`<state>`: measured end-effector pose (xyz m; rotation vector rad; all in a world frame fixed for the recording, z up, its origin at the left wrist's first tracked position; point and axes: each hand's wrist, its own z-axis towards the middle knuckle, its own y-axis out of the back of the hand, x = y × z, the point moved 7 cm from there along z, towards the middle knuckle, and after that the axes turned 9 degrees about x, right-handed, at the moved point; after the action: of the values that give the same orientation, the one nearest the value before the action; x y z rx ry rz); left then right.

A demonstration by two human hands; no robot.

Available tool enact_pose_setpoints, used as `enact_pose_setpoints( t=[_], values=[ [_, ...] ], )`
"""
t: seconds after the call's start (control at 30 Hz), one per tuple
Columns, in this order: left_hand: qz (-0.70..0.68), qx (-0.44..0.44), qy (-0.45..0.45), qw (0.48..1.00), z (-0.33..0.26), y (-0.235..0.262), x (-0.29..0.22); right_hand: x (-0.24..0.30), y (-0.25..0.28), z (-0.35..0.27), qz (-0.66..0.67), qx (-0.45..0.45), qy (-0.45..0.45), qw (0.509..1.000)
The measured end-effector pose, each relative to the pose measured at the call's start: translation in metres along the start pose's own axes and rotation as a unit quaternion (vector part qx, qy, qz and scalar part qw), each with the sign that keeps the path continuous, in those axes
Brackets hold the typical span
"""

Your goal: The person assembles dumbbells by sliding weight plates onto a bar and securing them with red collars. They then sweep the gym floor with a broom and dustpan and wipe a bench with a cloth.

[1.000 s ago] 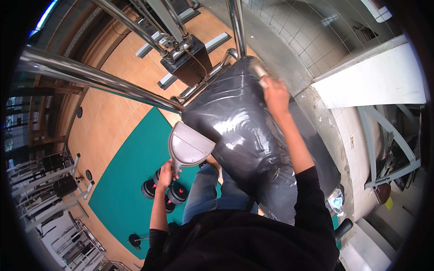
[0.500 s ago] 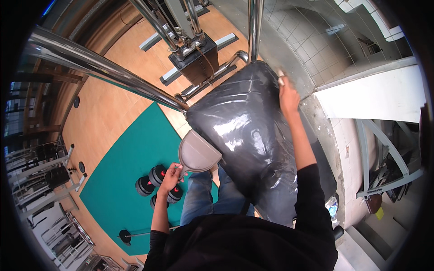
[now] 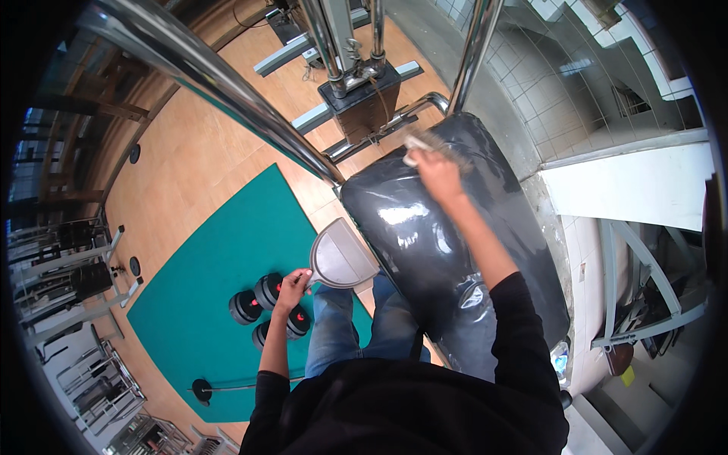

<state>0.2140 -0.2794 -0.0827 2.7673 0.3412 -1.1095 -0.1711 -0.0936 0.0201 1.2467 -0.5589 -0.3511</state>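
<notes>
- My left hand (image 3: 294, 288) is closed round the handle of a grey dustpan (image 3: 345, 255), above my jeans (image 3: 334, 324) and just beside the bench edge; cannot tell if they touch.
- Dustpan contents: flat edge turned toward the bench, tray faces up; I make out no dirt in it. Fine dust might not show.
- Clear plastic bottle (image 3: 560, 362) by the bench's right side, near the wall. Contents: cannot tell.
- Black padded bench (image 3: 413, 250), shiny plastic-like cover, creased in places. No heap of debris visible on it. Which parts have been brushed, cannot say.
- My right hand (image 3: 436, 173) grips a hand brush (image 3: 434, 142), over the bench's far end. Bristles blurred, so probably mid-stroke. My reckoning: brushing under way, not finished; nothing visibly collected.
- Off to the left, dumbbells (image 3: 268, 290) with black plates and red parts sit on the green mat (image 3: 220, 258).
- Beyond the bench: chrome post (image 3: 475, 57), dark weight block (image 3: 366, 110) on the cable machine.
</notes>
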Motion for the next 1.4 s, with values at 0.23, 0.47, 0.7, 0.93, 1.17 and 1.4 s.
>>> enact_pose_setpoints(
  t=[0.23, 0.47, 0.7, 0.93, 1.17, 1.4],
  values=[
    [0.005, -0.026, 0.009, 1.0, 0.029, 0.014, 0.007, -0.023, -0.067, 0.0, -0.112, 0.083, -0.133, 0.981],
    [-0.035, 0.007, -0.004, 0.999, 0.065, 0.01, 0.025, 0.192, -0.038, -0.054, 0.119, 0.115, -0.025, 0.986],
    [-0.047, 0.041, -0.034, 0.997, 0.077, 0.005, 0.019, 0.097, -0.012, -0.067, -0.07, 0.042, -0.185, 0.979],
    [-0.029, 0.078, -0.044, 0.996, 0.074, 0.006, 0.031, 0.218, -0.028, -0.085, 0.249, 0.113, -0.22, 0.936],
    [0.002, 0.109, -0.099, 0.989, 0.062, -0.005, 0.015, 0.095, 0.036, -0.208, -0.067, 0.048, -0.479, 0.874],
    [0.043, 0.156, -0.122, 0.979, 0.044, -0.03, 0.033, 0.238, -0.008, -0.195, 0.16, 0.087, -0.297, 0.937]
  ],
)
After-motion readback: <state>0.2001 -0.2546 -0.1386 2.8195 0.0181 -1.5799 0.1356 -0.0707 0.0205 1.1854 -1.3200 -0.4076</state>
